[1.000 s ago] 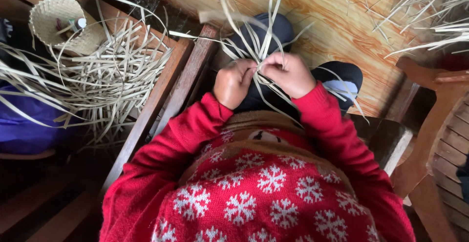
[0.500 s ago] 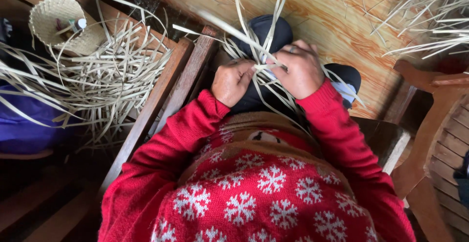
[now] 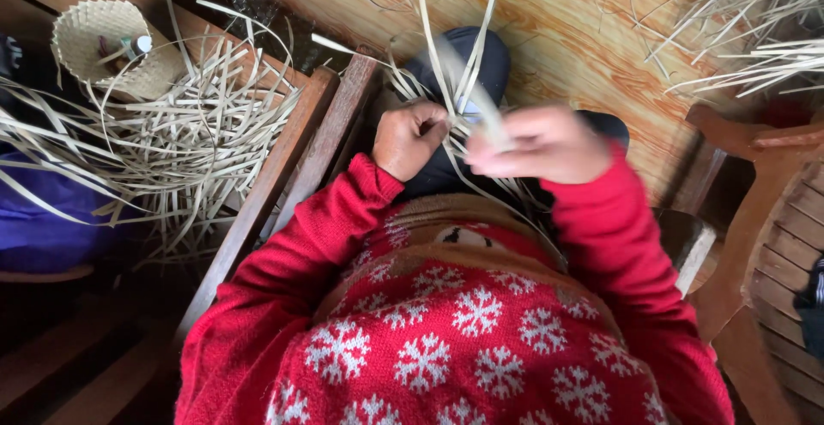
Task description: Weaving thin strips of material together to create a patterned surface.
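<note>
Weaving step in hand: left hand (image 3: 410, 140) clenched on the straw bundle (image 3: 453, 90) over the lap, by the bench's (image 3: 296, 154) right edge. Right hand (image 3: 542, 143), blurred, pinches one strip (image 3: 486, 120). Next move likely needs that strip tucked and tightened.

2 hands: left hand (image 3: 410, 137), right hand (image 3: 541, 143), latter blurred. 1 small woven basket (image 3: 99, 34). 1 loose heap of pale strips (image 3: 163, 133) on wooden bench (image 3: 283, 167), too many to count; 2nd heap of strips (image 3: 755, 21) top right. 1 wooden chair (image 3: 764, 219).
</note>
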